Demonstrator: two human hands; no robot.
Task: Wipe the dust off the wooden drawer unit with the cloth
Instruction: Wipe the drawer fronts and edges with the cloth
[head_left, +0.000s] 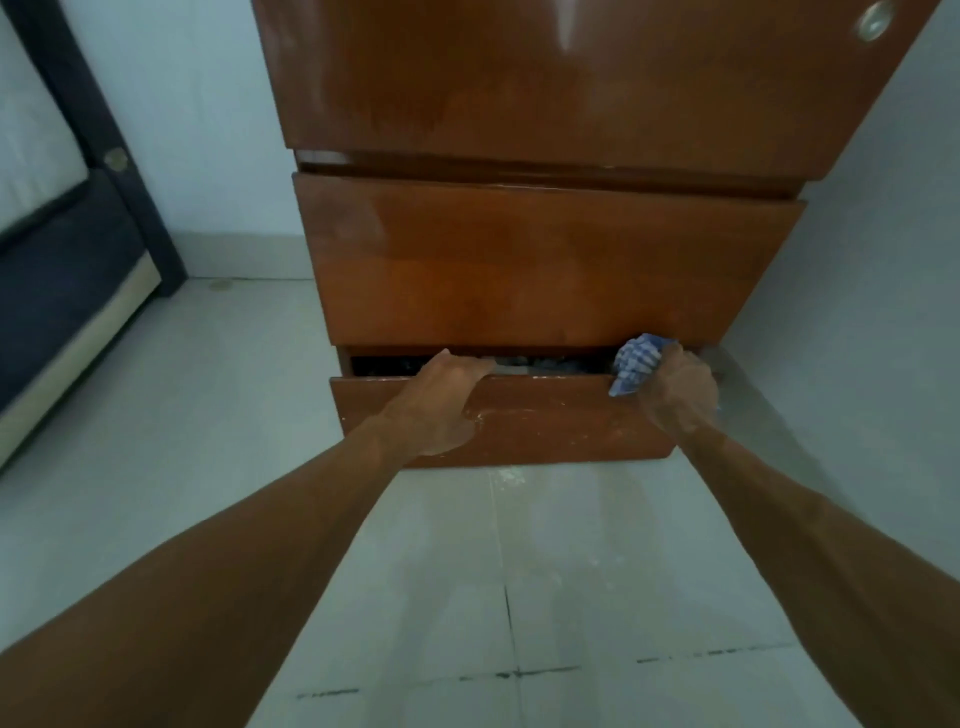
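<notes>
Left hand (441, 400) tight on the glossy, dust-flecked drawer rim (545, 383), right hand (680, 395) around a crumpled blue-checked cloth (636, 364).

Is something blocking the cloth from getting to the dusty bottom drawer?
Nothing visible does. The right hand holds the cloth right at the top edge of the bottom drawer, near its right end. The left hand grips that same edge further left, so it covers a bit of the front.
</notes>
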